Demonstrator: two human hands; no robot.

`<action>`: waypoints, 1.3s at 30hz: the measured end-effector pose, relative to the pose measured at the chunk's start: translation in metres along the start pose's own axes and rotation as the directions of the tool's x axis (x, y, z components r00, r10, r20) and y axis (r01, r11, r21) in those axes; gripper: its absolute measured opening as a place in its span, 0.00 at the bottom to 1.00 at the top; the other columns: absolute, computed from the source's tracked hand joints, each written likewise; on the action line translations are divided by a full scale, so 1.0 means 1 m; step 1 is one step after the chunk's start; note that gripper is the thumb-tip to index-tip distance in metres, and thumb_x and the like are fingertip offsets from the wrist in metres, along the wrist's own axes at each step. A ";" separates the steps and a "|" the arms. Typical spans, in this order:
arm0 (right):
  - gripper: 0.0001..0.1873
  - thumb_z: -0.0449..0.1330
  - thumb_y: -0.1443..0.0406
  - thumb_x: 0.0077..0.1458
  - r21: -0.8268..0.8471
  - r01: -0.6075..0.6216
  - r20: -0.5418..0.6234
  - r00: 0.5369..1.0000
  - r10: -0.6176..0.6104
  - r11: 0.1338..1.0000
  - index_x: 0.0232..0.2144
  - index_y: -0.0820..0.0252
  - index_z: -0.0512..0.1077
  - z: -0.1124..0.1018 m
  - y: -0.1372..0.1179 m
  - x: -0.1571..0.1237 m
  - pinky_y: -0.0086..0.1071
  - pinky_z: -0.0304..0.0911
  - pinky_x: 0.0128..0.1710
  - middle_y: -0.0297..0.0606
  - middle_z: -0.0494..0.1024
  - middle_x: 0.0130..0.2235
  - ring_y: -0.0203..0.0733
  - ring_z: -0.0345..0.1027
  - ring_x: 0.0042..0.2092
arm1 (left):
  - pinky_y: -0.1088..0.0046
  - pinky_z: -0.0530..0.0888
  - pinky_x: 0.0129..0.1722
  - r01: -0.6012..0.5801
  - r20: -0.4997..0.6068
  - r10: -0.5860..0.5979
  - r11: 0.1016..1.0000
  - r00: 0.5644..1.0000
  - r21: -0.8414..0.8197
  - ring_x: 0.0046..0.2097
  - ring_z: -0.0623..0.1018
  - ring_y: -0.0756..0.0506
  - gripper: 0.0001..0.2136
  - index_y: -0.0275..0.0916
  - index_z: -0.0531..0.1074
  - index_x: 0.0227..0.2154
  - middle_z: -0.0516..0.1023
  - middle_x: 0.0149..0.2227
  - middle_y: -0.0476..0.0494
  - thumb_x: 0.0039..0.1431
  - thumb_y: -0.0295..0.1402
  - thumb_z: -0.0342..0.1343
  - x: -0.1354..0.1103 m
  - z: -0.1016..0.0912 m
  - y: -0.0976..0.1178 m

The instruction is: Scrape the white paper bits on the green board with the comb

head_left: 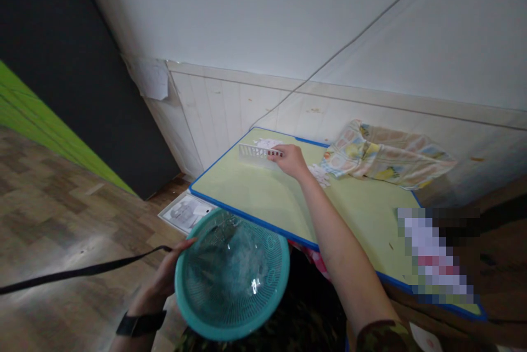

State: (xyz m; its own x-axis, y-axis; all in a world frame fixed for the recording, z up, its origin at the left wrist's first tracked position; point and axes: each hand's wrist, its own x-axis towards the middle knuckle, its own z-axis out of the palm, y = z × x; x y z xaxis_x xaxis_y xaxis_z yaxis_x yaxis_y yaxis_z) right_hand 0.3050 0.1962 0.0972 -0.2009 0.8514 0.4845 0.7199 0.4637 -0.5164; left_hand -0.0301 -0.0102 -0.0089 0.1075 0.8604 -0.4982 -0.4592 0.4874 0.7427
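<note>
My left hand [164, 278] grips the rim of a round teal mesh basket [233, 272], held low in front of me below the table edge; something clear and crumpled lies inside it. My right hand [290, 160] reaches out over a pale green table with a blue rim [255, 193] and closes on the edge of a small white slotted tray [257, 152] at the table's far left corner. White paper-like pieces lie in the tray. Another small white patterned piece [321, 175] lies just right of my right wrist.
A folded pastel patterned cloth [385, 157] lies at the back of the table against the white panelled wall. A sheet of printed paper [185, 213] lies on the wooden floor under the table's left corner. A dark strap [82, 271] runs across the floor side.
</note>
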 end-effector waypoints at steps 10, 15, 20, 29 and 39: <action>0.10 0.65 0.63 0.53 0.007 -0.026 -0.023 0.999 0.026 1.000 0.35 0.61 0.83 -0.012 0.004 0.001 0.31 0.56 0.34 0.37 0.82 0.32 0.42 0.71 0.33 | 0.67 0.82 0.29 -0.015 0.086 0.022 0.997 0.996 -0.080 0.27 0.86 0.39 0.05 0.32 0.85 0.32 0.89 0.29 0.37 0.58 0.29 0.65 0.007 -0.012 -0.004; 0.10 0.65 0.62 0.53 0.033 -0.027 0.019 0.999 0.027 0.999 0.34 0.61 0.83 -0.018 0.008 -0.007 0.31 0.57 0.32 0.37 0.82 0.30 0.41 0.71 0.32 | 0.67 0.82 0.28 0.032 0.090 -0.023 0.994 0.996 -0.101 0.28 0.86 0.37 0.06 0.32 0.85 0.32 0.89 0.31 0.35 0.57 0.30 0.66 0.005 -0.006 -0.003; 0.14 0.65 0.59 0.54 0.063 -0.086 -0.069 0.994 0.090 0.994 0.38 0.61 0.83 -0.034 0.019 -0.024 0.32 0.59 0.34 0.39 0.84 0.35 0.45 0.74 0.34 | 0.63 0.83 0.32 0.103 0.106 -0.091 0.987 0.990 -0.121 0.32 0.87 0.33 0.05 0.34 0.86 0.31 0.89 0.32 0.34 0.54 0.31 0.68 0.007 -0.006 -0.007; 0.14 0.64 0.60 0.55 -0.003 -0.087 -0.018 0.996 0.087 0.996 0.39 0.62 0.84 -0.052 0.013 -0.052 0.34 0.62 0.33 0.42 0.85 0.36 0.47 0.76 0.34 | 0.63 0.83 0.35 0.111 0.113 -0.097 0.986 0.989 -0.123 0.33 0.87 0.33 0.06 0.34 0.86 0.31 0.89 0.31 0.35 0.56 0.31 0.67 0.016 -0.002 -0.015; 0.17 0.67 0.55 0.52 0.080 -0.118 -0.005 0.993 0.118 0.990 0.35 0.63 0.84 -0.074 0.022 -0.057 0.33 0.59 0.30 0.39 0.83 0.31 0.44 0.72 0.31 | 0.63 0.84 0.37 0.052 0.002 -0.052 0.993 0.999 -0.103 0.35 0.88 0.34 0.07 0.34 0.85 0.31 0.88 0.27 0.38 0.60 0.27 0.62 0.011 0.010 -0.009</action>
State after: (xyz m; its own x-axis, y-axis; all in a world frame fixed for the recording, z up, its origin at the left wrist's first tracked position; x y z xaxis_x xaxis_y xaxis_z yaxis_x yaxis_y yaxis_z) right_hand 0.3813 0.1397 0.1111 -0.1113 0.8992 0.4233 0.6828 0.3786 -0.6248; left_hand -0.0159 -0.0040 -0.0165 0.1334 0.8342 -0.5351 -0.5416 0.5136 0.6655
